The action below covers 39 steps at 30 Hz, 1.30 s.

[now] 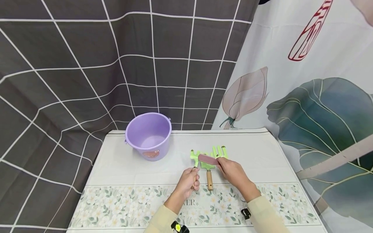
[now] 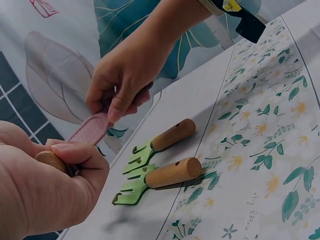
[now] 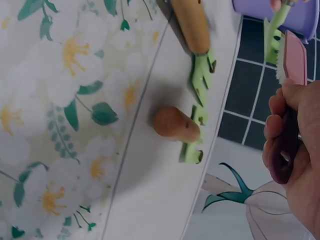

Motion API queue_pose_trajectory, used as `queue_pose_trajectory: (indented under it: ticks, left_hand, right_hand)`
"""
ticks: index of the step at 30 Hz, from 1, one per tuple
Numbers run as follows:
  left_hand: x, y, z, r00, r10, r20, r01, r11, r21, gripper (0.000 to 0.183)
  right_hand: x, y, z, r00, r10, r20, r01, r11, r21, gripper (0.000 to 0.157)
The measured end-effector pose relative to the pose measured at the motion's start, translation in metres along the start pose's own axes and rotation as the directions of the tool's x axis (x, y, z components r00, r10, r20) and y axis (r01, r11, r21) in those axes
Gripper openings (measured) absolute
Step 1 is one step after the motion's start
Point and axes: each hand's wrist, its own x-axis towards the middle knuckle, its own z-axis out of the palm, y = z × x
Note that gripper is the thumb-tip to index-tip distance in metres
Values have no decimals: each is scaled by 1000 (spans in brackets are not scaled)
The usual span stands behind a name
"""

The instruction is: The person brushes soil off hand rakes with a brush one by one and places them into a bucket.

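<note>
In the head view my left hand (image 1: 187, 182) grips the wooden handle of a small green garden tool (image 1: 196, 156), its pronged head held up. The handle's butt end (image 2: 52, 161) shows in the left wrist view. My right hand (image 1: 235, 174) holds a scrubbing brush (image 1: 208, 159) by its dark purple handle (image 3: 285, 147). The brush has a pink back and white bristles (image 3: 281, 57), which face the green head in the right wrist view. Beneath the hands lie two more green tools with wooden handles, a garden fork (image 1: 219, 152) and a second slotted or pronged tool (image 1: 209, 179).
A purple bucket (image 1: 158, 152) stands at the back left of the table. White cloth with a floral band (image 1: 116, 204) covers the tabletop. Dark checked fabric (image 1: 172, 38) hangs behind and to the left, and a white leaf-print curtain (image 1: 279, 42) hangs on the right.
</note>
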Motion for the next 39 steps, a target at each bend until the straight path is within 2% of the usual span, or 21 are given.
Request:
queue_pose_trajectory:
  ticks: [7,14,18,24,29,39]
  left_hand:
    - [-1,0,2,1000,9,-6,-9,1000,14,36]
    - [0,-2,4,1000,10,-6,-10,1000,28,28]
    - [1,-2,5,1000,18,-1,-18,999,38,25]
    - [2,-5,5,1000,17,3,-17,999,44,34]
    - [3,-4,5,1000,2,-5,-2,999,40,37]
    - [2,-2,4,1000,-13,-14,13,999,39,35]
  right_hand:
    - [-2,-1,7,1000,-18,-22,17,999,-30,14]
    - [1,2,5,998,-37,-54,33,997,-75,18]
    - [2,3,1,998,-16,-55,12,998,-68,18]
    - [4,3,-5,999,14,-32,-16,999,-47,19]
    - [3,4,-5,999,20,-46,-22,998,-52,18]
    - [2,3,-5,997,74,-4,-74,997,-28,17]
